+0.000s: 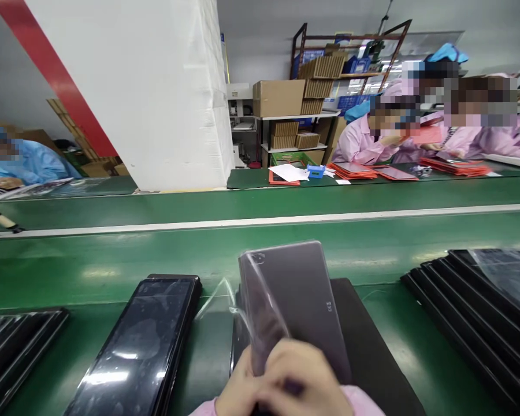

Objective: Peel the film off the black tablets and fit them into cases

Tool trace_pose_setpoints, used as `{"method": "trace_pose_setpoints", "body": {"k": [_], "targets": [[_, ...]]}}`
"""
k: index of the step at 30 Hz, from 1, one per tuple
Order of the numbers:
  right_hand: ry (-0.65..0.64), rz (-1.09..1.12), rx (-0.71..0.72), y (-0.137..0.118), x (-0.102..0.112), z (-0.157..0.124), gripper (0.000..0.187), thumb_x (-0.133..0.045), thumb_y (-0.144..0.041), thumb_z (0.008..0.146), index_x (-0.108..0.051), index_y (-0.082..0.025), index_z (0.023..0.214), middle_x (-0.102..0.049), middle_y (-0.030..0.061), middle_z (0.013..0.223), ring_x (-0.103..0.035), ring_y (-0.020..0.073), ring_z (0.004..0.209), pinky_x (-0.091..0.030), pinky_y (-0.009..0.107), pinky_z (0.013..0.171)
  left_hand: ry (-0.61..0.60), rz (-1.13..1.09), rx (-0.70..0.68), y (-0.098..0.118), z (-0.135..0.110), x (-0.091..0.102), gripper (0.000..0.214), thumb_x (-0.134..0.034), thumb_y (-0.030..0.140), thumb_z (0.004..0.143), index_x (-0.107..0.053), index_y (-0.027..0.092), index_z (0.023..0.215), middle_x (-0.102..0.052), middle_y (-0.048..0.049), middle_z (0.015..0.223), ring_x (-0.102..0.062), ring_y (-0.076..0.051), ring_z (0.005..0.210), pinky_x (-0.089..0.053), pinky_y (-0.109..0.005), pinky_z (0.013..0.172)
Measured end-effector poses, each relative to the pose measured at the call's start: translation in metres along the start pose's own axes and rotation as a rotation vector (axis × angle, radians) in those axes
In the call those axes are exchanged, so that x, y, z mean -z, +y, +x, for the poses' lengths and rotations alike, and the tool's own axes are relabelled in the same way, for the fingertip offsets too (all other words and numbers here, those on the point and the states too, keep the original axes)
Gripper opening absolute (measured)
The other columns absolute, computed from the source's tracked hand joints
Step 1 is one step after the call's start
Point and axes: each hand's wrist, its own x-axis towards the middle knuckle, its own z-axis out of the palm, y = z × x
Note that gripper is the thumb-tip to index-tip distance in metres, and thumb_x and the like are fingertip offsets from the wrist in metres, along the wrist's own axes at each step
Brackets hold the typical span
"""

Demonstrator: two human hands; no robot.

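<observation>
Head view, nearest first: my left hand (238, 386) and right hand (299, 375) sit close together at the bottom edge of the view, fingers curled narrowly around the lower end of a slim grey tablet (297, 294). It stands tilted up from a black mat (372, 341), its back facing me and a camera lens showing at the top corner. Loose clear plastic film (257, 294) wraps its left side. It looks light but stiff and probably fragile, and the film seems slippery, so the long edges look like the safest place to grip.

Just left of my hands, a black glossy-screened tablet (136, 346) lies flat on a green conveyor belt (260, 260). Stacks of black tablets lie at the left (17, 346) and right (455, 306). Across the belt, on a far bench (260, 179), are red-orange stacks (351, 170) and white paper (288, 172). Behind them, co-workers in pink smocks (364, 144) sit at work, with shelves of cardboard boxes (279, 98) beyond.
</observation>
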Motion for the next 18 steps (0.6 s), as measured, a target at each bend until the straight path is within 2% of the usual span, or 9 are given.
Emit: {"method": "trace_pose_setpoints", "body": {"k": [2, 4, 6, 7, 9, 11, 13, 15, 18], "targets": [[0.327, -0.02, -0.223, 0.008, 0.037, 0.003, 0.018, -0.065, -0.021, 0.088, -0.066, -0.022, 0.071, -0.067, 0.0018, 0.066, -0.065, 0.0139, 0.062, -0.055, 0.023, 0.058, 0.006, -0.12, -0.014, 0.0, 0.0, 0.0, 0.061, -0.09, 0.044, 0.054, -0.069, 0.021, 0.106, -0.075, -0.008, 0.108, -0.068, -0.031, 0.106, -0.052, -0.045, 0.096], [0.687, -0.058, -0.391, 0.02, 0.074, -0.001, 0.006, -0.069, -0.026, 0.084, -0.069, -0.022, 0.079, -0.066, 0.0001, 0.066, -0.063, 0.013, 0.056, -0.053, 0.022, 0.054, 0.032, -0.262, -0.012, 0.001, -0.001, -0.001, 0.063, -0.093, 0.036, 0.05, -0.07, 0.018, 0.106, -0.076, -0.0101, 0.106, -0.069, -0.031, 0.103, -0.052, -0.042, 0.094], [0.817, -0.072, -0.521, 0.028, 0.097, -0.014, 0.014, -0.072, -0.033, 0.08, -0.071, -0.022, 0.088, -0.068, 0.0013, 0.07, -0.063, 0.0135, 0.057, -0.055, 0.022, 0.055, 0.052, -0.343, 0.0, 0.002, -0.002, -0.001, 0.061, -0.093, 0.032, 0.05, -0.071, 0.017, 0.105, -0.076, -0.011, 0.105, -0.07, -0.031, 0.102, -0.052, -0.041, 0.093], [0.806, -0.06, -0.574, 0.03, 0.1, -0.023, 0.02, -0.073, -0.037, 0.079, -0.072, -0.021, 0.091, -0.07, 0.0026, 0.073, -0.064, 0.0145, 0.059, -0.056, 0.024, 0.057, 0.055, -0.368, 0.007, 0.003, -0.003, -0.001, 0.06, -0.093, 0.031, 0.05, -0.071, 0.017, 0.105, -0.076, -0.0115, 0.105, -0.07, -0.032, 0.102, -0.052, -0.041, 0.092], [0.672, 0.021, -0.666, 0.029, 0.092, -0.04, 0.03, -0.075, -0.042, 0.076, -0.074, -0.02, 0.096, -0.073, 0.006, 0.08, -0.069, 0.0184, 0.066, -0.06, 0.028, 0.062, 0.062, -0.394, 0.018, 0.004, -0.004, -0.001, 0.059, -0.092, 0.03, 0.051, -0.072, 0.016, 0.104, -0.077, -0.0125, 0.104, -0.07, -0.033, 0.101, -0.053, -0.041, 0.09], [0.496, 0.162, -0.72, 0.024, 0.069, -0.055, 0.038, -0.076, -0.044, 0.076, -0.073, -0.019, 0.105, -0.076, 0.009, 0.091, -0.073, 0.0232, 0.08, -0.063, 0.034, 0.073, 0.085, -0.398, 0.014, 0.004, -0.004, -0.001, 0.057, -0.092, 0.03, 0.052, -0.072, 0.015, 0.103, -0.077, -0.0128, 0.104, -0.07, -0.033, 0.101, -0.053, -0.041, 0.09], [0.399, 0.286, -0.75, 0.02, 0.044, -0.065, 0.044, -0.074, -0.044, 0.079, -0.069, -0.019, 0.115, -0.077, 0.011, 0.104, -0.074, 0.0263, 0.093, -0.062, 0.039, 0.085, 0.104, -0.385, -0.003, 0.003, -0.005, -0.001, 0.056, -0.092, 0.031, 0.052, -0.071, 0.015, 0.102, -0.076, -0.0131, 0.103, -0.07, -0.032, 0.1, -0.053, -0.041, 0.09], [0.418, 0.322, -0.763, 0.019, 0.027, -0.069, 0.047, -0.075, -0.044, 0.079, -0.068, -0.018, 0.118, -0.076, 0.0124, 0.11, -0.074, 0.0292, 0.099, -0.06, 0.044, 0.091, 0.109, -0.356, -0.038, 0.001, -0.004, -0.001, 0.057, -0.092, 0.031, 0.053, -0.07, 0.014, 0.102, -0.076, -0.0137, 0.103, -0.07, -0.032, 0.099, -0.054, -0.041, 0.09], [0.51, 0.291, -0.753, 0.024, 0.017, -0.074, 0.047, -0.077, -0.046, 0.076, -0.071, -0.016, 0.112, -0.077, 0.0141, 0.108, -0.073, 0.0335, 0.102, -0.059, 0.049, 0.093, 0.121, -0.26, -0.105, -0.002, -0.001, -0.002, 0.059, -0.093, 0.033, 0.053, -0.07, 0.012, 0.102, -0.076, -0.0145, 0.102, -0.071, -0.03, 0.094, -0.055, -0.04, 0.087]]}}
